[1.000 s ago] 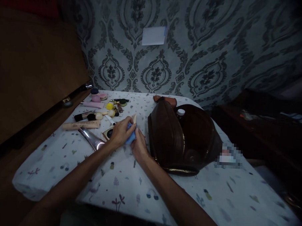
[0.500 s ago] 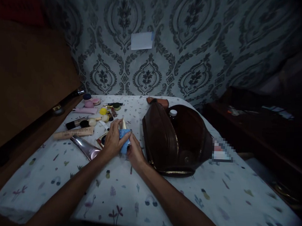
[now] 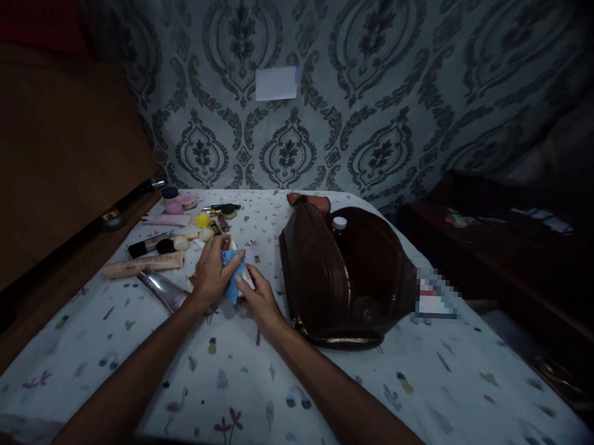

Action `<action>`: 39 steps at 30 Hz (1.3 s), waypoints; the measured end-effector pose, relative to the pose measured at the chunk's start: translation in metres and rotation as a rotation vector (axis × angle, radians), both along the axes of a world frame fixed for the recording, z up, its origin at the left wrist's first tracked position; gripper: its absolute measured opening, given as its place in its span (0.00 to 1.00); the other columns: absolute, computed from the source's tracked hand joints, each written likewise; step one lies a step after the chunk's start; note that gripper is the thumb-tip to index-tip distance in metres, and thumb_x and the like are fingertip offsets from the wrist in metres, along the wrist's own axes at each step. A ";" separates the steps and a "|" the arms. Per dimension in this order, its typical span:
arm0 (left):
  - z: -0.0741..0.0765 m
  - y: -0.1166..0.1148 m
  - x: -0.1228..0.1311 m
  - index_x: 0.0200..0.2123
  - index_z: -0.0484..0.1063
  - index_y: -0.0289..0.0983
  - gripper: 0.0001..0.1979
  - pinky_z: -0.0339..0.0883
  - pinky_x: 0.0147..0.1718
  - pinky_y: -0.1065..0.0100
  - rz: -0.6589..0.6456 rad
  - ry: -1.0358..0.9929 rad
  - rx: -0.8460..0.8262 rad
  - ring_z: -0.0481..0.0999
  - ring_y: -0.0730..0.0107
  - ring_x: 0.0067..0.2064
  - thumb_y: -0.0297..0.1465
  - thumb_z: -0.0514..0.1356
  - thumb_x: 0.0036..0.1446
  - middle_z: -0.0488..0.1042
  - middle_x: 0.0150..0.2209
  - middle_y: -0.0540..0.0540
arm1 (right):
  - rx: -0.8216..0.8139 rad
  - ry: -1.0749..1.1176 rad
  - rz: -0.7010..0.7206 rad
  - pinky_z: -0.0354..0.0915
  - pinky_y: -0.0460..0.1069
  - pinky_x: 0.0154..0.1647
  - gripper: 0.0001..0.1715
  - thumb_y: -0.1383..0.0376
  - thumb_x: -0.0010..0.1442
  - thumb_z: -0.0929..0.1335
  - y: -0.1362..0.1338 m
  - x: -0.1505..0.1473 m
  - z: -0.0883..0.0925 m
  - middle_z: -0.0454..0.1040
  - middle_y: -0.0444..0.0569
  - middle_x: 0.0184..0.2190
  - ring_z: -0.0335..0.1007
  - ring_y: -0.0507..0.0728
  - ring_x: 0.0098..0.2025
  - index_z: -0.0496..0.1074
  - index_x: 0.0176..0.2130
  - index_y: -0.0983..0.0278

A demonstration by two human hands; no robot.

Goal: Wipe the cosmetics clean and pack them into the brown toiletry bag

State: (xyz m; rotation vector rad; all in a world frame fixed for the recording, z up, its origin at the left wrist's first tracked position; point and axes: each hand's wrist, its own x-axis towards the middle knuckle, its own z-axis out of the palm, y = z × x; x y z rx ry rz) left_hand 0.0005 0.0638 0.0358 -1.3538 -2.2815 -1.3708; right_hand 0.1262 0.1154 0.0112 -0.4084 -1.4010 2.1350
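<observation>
both hands meet beside the brown bag [image 3: 324, 276]: left hand [image 3: 210, 272] presses a blue cloth [image 3: 231, 279] on a pale item [image 3: 246, 280] the right hand [image 3: 260, 301] pinches; wiping needs firm grip.

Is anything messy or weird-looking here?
Nothing looks spilled or broken. The brown bag lies gaping open with a white-capped bottle poking out, and makeup pieces lie scattered beside the left hand, which holds a blue cloth.

We see little of the pale item [image 3: 238, 258] under the blue cloth [image 3: 231, 277] and our left hand [image 3: 210, 272]; a pixelated patch [image 3: 434, 295] blurs something beside the brown bag [image 3: 319, 276].
</observation>
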 end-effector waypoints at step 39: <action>-0.003 -0.001 0.004 0.58 0.62 0.38 0.33 0.69 0.41 0.62 -0.190 -0.239 0.034 0.75 0.61 0.39 0.46 0.65 0.53 0.74 0.39 0.47 | -0.413 0.135 -0.062 0.63 0.43 0.24 0.25 0.48 0.48 0.78 0.000 -0.004 0.002 0.75 0.42 0.33 0.70 0.51 0.31 0.73 0.38 0.59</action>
